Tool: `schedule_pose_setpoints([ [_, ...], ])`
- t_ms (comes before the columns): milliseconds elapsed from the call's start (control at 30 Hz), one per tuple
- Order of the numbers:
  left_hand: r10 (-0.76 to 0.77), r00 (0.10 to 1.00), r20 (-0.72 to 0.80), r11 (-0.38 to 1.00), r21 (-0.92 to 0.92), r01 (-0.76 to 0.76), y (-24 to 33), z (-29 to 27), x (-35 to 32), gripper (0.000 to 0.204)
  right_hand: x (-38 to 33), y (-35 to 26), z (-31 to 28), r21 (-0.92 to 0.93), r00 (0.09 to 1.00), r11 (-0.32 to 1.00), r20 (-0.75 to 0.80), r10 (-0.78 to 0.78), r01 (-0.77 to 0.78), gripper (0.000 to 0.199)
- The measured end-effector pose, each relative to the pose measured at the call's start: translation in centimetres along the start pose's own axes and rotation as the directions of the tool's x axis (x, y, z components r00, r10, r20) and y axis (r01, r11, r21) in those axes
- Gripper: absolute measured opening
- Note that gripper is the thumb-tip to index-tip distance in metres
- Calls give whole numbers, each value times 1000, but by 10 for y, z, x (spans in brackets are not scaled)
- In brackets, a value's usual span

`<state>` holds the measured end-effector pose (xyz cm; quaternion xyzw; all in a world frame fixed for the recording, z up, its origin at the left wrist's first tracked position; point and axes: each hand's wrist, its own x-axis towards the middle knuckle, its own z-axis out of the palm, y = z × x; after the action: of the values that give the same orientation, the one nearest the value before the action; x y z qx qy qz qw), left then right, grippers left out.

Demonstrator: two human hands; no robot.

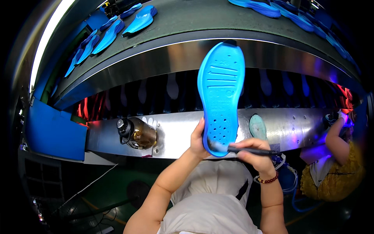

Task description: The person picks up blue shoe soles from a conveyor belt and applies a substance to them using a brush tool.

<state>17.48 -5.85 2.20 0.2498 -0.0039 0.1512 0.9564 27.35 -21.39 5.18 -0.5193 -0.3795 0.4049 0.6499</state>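
Observation:
A bright blue shoe sole (221, 89) stands lengthwise in front of me, its face with slots and small holes toward me. My left hand (198, 140) is closed on its lower left edge, the thumb along the side. My right hand (255, 152), with a beaded bracelet at the wrist, grips a black-handled brush (233, 149). The brush's pale bristles lie against the lower end of the sole, below the holes. Some of my left fingers are hidden behind the sole.
Beyond the steel rail, several blue soles (141, 19) lie on a dark green conveyor belt (191, 19). The metal ledge (179, 132) carries a brown bottle (145, 134) and a pale green sole-shaped piece (257, 126). Another person's arm (338, 136) reaches in at right.

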Motion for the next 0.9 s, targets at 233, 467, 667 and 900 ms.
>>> schedule_pose_setpoints([
  [233, -378, 926, -3, 919, 120, 376, 25, -17, 6, 55, 0, -36, -13, -261, 986, 963, 128, 109, -73, 21],
  [467, -649, 742, -170, 717, 190, 670, 39, -11, 6, 58, 2, -32, -17, -290, 827, 907, 554, -100, 304, 20],
  [667, -715, 684, -148, 500, 576, 647, 46, 6, 7, 68, 6, -36, -27, -428, 830, 854, 557, -9, 297, 18],
  [900, -695, 686, -215, 557, 443, 703, 55, -14, 3, 62, 5, -28, -35, -478, 902, 823, 421, -92, 307, 19],
])
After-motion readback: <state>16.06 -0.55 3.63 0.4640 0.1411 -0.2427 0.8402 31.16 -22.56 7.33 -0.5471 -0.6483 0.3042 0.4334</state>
